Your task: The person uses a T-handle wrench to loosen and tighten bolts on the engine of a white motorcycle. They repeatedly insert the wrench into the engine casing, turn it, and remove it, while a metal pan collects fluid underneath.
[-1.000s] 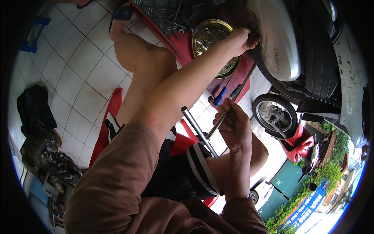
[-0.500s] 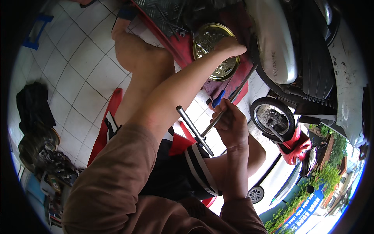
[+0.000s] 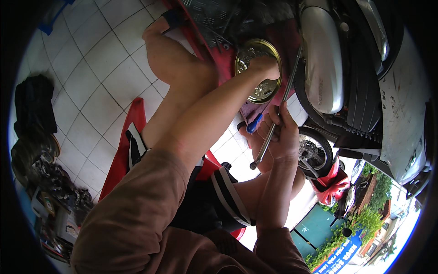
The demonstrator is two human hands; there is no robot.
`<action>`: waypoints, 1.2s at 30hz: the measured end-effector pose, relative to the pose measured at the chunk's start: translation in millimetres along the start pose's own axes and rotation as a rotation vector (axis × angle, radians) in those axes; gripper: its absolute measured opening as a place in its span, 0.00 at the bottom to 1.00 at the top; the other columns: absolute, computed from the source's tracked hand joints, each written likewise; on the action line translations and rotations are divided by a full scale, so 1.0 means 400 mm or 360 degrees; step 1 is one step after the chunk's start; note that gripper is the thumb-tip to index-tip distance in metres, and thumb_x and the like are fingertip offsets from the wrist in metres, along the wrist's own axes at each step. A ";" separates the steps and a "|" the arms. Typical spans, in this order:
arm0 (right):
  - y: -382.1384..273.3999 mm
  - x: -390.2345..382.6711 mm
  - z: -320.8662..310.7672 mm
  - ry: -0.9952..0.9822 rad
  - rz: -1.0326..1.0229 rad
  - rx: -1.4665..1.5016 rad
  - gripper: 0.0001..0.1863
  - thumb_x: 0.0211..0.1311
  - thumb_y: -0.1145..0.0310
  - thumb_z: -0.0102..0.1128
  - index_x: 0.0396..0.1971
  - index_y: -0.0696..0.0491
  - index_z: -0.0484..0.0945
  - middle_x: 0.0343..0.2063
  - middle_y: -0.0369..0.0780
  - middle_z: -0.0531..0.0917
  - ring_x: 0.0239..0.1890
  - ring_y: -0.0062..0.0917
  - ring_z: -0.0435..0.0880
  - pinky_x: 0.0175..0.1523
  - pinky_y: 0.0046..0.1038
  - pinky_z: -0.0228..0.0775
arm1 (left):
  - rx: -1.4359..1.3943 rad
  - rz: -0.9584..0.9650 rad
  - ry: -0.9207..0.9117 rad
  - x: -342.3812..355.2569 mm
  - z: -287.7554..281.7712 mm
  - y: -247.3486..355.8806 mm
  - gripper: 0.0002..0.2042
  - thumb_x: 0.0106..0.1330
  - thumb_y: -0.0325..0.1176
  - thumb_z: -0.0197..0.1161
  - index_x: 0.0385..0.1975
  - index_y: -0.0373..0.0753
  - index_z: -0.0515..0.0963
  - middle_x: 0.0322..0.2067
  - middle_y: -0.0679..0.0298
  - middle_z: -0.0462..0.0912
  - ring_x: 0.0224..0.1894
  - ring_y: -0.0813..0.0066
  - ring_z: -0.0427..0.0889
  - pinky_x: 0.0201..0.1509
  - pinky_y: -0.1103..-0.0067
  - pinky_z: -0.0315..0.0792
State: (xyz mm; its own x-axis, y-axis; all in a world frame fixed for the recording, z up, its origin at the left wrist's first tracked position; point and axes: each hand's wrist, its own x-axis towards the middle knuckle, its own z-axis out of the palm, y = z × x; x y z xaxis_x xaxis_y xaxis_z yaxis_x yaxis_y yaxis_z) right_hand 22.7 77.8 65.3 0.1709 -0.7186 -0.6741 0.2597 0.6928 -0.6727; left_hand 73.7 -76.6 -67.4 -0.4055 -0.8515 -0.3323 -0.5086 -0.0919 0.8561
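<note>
My left hand (image 3: 265, 68) is over a round gold-coloured tray (image 3: 238, 68) that holds small metal parts. Its fingers point down and away, so what they touch is hidden. My right hand (image 3: 283, 134) is wrapped round the shaft of a long steel T-handle wrench (image 3: 266, 148). The wrench slants up and away toward the motorbike, its far end beside the silver cover (image 3: 323, 68). Its crossbar is turned so that mostly one end shows. A blue-handled screwdriver (image 3: 254, 123) lies just left of my right hand.
A red mat (image 3: 226, 61) lies beneath the tray, beside a metal tread plate (image 3: 214, 18) with loose tools. The motorbike (image 3: 362, 68) fills the right side. Its spoked wheel (image 3: 315, 153) stands beyond my right forearm. Dark parts (image 3: 59, 182) are heaped on the tiled floor (image 3: 100, 86) at left.
The wrench has turned and now points more steeply away; its crossbar no longer shows sideways. My left hand has drawn in from the tray's right rim. The whole view has shifted slightly.
</note>
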 end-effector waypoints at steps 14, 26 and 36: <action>-0.064 0.163 0.017 -0.0080 -0.0181 0.0148 0.22 0.72 0.53 0.35 0.19 0.49 0.61 0.10 0.29 0.55 0.10 0.14 0.48 0.18 0.20 0.41 | -0.0128 -0.0016 -0.0032 -0.017 -0.059 -0.006 0.20 0.53 0.44 0.59 0.40 0.37 0.81 0.43 0.50 0.81 0.48 0.57 0.79 0.52 0.69 0.73; -0.034 0.228 0.115 -0.0232 -0.0302 0.0223 0.20 0.72 0.54 0.38 0.23 0.49 0.69 0.16 0.30 0.68 0.13 0.15 0.53 0.22 0.19 0.48 | -0.0712 -0.0024 0.0746 -0.118 -0.214 -0.121 0.20 0.64 0.48 0.51 0.33 0.35 0.80 0.28 0.58 0.81 0.30 0.67 0.82 0.36 0.70 0.74; -0.100 0.255 0.177 -0.0147 -0.0088 0.0571 0.16 0.72 0.57 0.41 0.28 0.50 0.68 0.16 0.31 0.61 0.16 0.17 0.55 0.23 0.22 0.51 | -0.1392 0.0523 0.0961 -0.526 -0.121 -0.023 0.18 0.74 0.49 0.36 0.49 0.42 0.62 0.26 0.65 0.69 0.25 0.79 0.72 0.27 0.83 0.70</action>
State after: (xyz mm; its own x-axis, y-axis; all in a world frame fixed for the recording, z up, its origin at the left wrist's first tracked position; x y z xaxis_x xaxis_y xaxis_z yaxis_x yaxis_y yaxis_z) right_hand 96.9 -27.4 45.1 0.2278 -0.7682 -0.5984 0.5848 0.5993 -0.5467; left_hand 200.4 78.4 13.8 0.1354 -0.9908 0.0057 0.3631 0.0549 0.9301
